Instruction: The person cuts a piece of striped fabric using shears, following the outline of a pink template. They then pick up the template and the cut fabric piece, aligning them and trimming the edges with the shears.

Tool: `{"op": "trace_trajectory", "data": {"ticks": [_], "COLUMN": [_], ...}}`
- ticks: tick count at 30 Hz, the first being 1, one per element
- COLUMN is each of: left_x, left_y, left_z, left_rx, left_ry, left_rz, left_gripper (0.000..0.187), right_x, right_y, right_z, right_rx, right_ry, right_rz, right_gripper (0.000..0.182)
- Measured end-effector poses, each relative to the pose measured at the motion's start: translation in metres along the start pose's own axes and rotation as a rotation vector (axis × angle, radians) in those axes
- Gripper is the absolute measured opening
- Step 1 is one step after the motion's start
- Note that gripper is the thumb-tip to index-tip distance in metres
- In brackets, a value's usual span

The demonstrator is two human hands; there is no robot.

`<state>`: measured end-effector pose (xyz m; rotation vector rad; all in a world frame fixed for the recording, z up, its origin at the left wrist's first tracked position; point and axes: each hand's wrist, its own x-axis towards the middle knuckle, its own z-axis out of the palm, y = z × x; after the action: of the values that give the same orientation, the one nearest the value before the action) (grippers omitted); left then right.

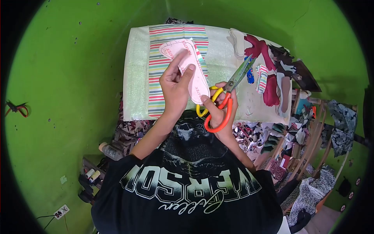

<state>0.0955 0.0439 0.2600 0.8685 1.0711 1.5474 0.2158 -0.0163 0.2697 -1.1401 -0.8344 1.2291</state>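
Above the table, my left hand grips a pale pink insole piece with red lettering, its thumb and a finger lying on the top face. A strip of striped cloth shows along the piece's upper right edge. My right hand holds a pair of scissors with one yellow and one orange handle loop. The dark blades point up and to the right, slightly parted. My right thumb rests against the lower end of the insole. Some fingers of both hands are hidden behind what they hold.
Striped fabric lies flat on the white-covered table. Dark red cut pieces, a striped piece and pale sole shapes sit at the right. Fabric scraps and a wooden rack are beyond the near edge.
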Motion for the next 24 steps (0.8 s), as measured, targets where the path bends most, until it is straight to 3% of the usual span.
{"op": "trace_trajectory", "data": {"ticks": [4, 8, 11, 13, 20, 24], "left_x": [-0.001, -0.001, -0.001, -0.001, 0.003, 0.007], "left_y": [-0.006, -0.001, 0.006, 0.005, 0.013, 0.01], "left_z": [0.004, 0.0, -0.004, -0.008, -0.01, -0.015], "left_rx": [-0.152, -0.153, -0.072, -0.03, -0.046, -0.004], "left_ry": [0.055, 0.019, -0.083, -0.216, -0.311, -0.331], "left_rz": [-0.087, -0.115, -0.126, -0.025, -0.031, 0.095], "left_gripper": [0.034, 0.035, 0.044, 0.056, 0.073, 0.078], "right_x": [0.0, 0.0, 0.0, 0.001, -0.001, -0.006], "right_y": [-0.001, 0.001, -0.001, -0.002, -0.004, -0.014], "right_z": [0.001, -0.001, -0.002, -0.004, -0.013, -0.017], "right_rx": [-0.039, -0.039, -0.053, -0.061, -0.092, 0.049], "right_ry": [0.021, 0.019, 0.015, 0.016, -0.058, -0.122], "right_rz": [-0.021, -0.025, -0.027, -0.026, -0.058, -0.01], "right_gripper": [0.045, 0.043, 0.043, 0.043, 0.042, 0.04]}}
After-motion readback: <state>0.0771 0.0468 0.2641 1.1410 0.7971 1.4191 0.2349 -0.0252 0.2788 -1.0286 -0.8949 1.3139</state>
